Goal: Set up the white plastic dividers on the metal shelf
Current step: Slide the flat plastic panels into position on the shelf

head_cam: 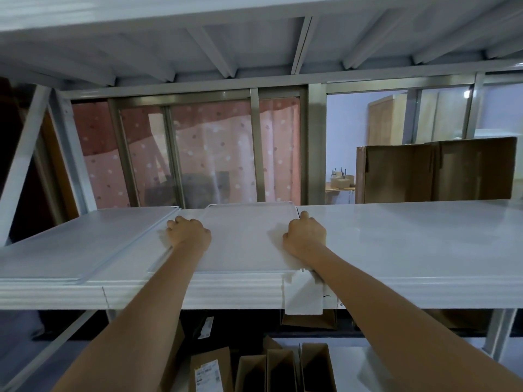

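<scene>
So the metal shelf [410, 239] runs the whole width of the view, front lip toward the person, and the right half of it is bare white all the way to the back edge, plenty of room to slide things that way. One white divider [243, 241] lies flat in the middle, its front edge sitting right at the shelf's front lip and its far edge near the back. Left of it there's a stack of dividers [82, 244], also flat, with a narrow strip of shelf between the two. The left hand [188, 232] rests on the middle divider near its left edge, fingers curled under, knuckles down, holding nothing that I can see. The right hand [305, 236] is on the same divider at its right edge, fingers bent, and I can't tell if they hook that edge. A white tag [304, 295] hangs off the front lip under the right forearm.
</scene>
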Motion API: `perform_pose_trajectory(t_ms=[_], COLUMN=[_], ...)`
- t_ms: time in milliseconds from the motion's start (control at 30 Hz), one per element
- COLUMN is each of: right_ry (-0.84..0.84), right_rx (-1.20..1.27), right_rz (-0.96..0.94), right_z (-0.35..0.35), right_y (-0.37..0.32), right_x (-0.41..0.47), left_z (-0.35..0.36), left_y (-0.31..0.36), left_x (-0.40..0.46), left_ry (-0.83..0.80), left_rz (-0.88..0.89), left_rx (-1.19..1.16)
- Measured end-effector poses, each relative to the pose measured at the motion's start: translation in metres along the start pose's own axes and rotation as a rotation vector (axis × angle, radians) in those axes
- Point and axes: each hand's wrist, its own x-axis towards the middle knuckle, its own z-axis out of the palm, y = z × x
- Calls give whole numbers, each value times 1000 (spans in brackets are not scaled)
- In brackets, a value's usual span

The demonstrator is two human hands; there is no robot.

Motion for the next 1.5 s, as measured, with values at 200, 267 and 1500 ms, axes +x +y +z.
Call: perform_pose_trajectory(t_ms=[200, 267, 1500], right_ry=[53, 36, -461], right_rx=[-46, -59, 1064], right_rz=[0, 0, 253], right_z=[-1, -1, 6], right_y=[0, 0, -327], right_x=[-2, -2, -21], left_z=[1, -1, -22], left_y=[-4, -10, -298], left_x=[-1, -3, 41], left_ry=[0, -15, -117], left_rz=[53, 101, -183], left_rx=[18, 6, -39])
